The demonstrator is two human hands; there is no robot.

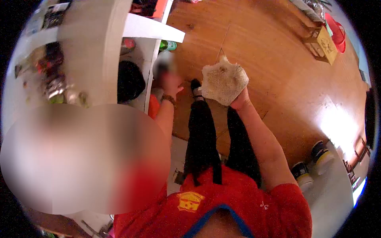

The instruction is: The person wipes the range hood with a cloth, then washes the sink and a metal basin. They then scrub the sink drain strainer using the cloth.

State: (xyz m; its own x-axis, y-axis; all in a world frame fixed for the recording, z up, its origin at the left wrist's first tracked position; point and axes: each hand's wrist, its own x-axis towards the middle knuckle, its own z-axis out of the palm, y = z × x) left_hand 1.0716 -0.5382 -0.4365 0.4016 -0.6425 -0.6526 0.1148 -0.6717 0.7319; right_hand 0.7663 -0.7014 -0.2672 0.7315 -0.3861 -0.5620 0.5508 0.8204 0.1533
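Note:
My right hand (241,100) is closed on a beige, towel-like cloth (224,81) with a darker stained patch, held up in front of my legs above the floor. Its fingers are mostly behind the cloth. My left hand (172,85), with a beaded bracelet at the wrist, reaches beside the open end of a white shelf unit (151,71). A blurred white and dark object (163,61) is right at its fingers. Blur hides the fingertips, so I cannot make out any grip. Below the hand shows something orange (153,106).
Beside the shelf unit lies a green bottle (168,45), and a black rounded item (130,81) sits inside. Wood-look floor (278,59) spreads rightward to a wooden box (320,44) and a red basin (336,33). Two tubs (303,176) stand at lower right.

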